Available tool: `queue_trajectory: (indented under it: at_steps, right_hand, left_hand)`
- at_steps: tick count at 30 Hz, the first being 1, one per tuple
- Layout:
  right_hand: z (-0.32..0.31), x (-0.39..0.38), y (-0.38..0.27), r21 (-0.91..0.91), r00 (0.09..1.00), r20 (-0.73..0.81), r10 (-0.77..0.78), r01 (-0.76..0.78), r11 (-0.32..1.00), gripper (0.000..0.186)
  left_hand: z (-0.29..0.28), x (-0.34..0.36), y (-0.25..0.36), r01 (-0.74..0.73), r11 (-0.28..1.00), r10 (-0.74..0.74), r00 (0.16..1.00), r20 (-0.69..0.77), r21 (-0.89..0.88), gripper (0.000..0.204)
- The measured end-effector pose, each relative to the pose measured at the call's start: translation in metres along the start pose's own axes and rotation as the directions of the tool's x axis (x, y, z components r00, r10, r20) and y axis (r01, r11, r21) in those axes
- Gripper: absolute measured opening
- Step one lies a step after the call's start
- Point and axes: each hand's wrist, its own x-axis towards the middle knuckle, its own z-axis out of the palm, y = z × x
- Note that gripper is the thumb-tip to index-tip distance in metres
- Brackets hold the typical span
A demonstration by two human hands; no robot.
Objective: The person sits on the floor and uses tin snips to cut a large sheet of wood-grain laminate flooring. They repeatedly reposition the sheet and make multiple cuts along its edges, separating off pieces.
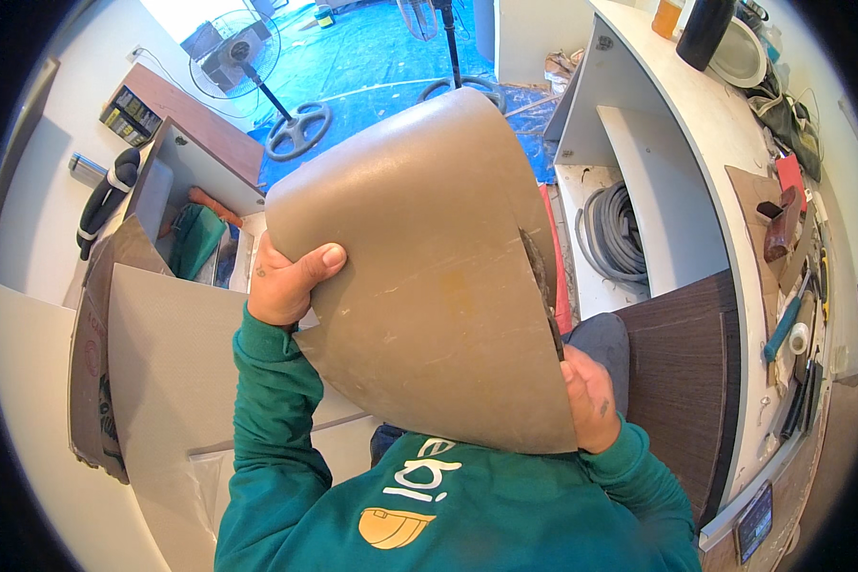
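Sheet [419, 286] curled over, held up in front of the green top [505, 515], both hands on it.
Looks light but springy, maybe slick, so edges seem the best hold: left hand [291, 281] pinches the left one, right hand [593, 398] grips lower right. Brown, scuffed, ragged along the right side.

scuffed brown sheet [429, 315], held up, curled over

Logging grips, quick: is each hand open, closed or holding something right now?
Left hand: closed on the curved brown sheet, thumb on its face.
Right hand: closed on the same sheet's right edge, near the lower corner.
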Motion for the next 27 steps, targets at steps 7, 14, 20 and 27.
queue_trajectory:
  at_steps: [7, 14, 20, 27]
  right_hand:
    - [-0.003, 0.005, -0.001, 0.048, 0.999, 0.040, 0.009, -0.011, 0.999, 0.040]
    - [-0.003, 0.008, -0.018, 0.041, 0.998, 0.041, -0.038, 0.037, 0.998, 0.047]
    - [-0.005, 0.005, -0.022, 0.034, 0.998, 0.059, -0.034, 0.032, 0.999, 0.048]
    - [0.000, 0.003, -0.016, 0.080, 0.998, 0.022, -0.063, 0.061, 0.995, 0.051]
  left_hand:
    - [0.000, -0.002, 0.008, -0.020, 1.000, 0.020, 1.000, 0.021, 0.019, 0.051]
    - [-0.001, -0.004, 0.011, -0.031, 0.999, 0.031, 0.999, 0.016, 0.036, 0.049]
    - [0.001, -0.005, 0.013, -0.040, 0.999, 0.040, 0.999, 0.017, 0.019, 0.050]
    - [-0.002, -0.005, 0.013, -0.031, 0.999, 0.030, 0.999, 0.041, 0.016, 0.049]
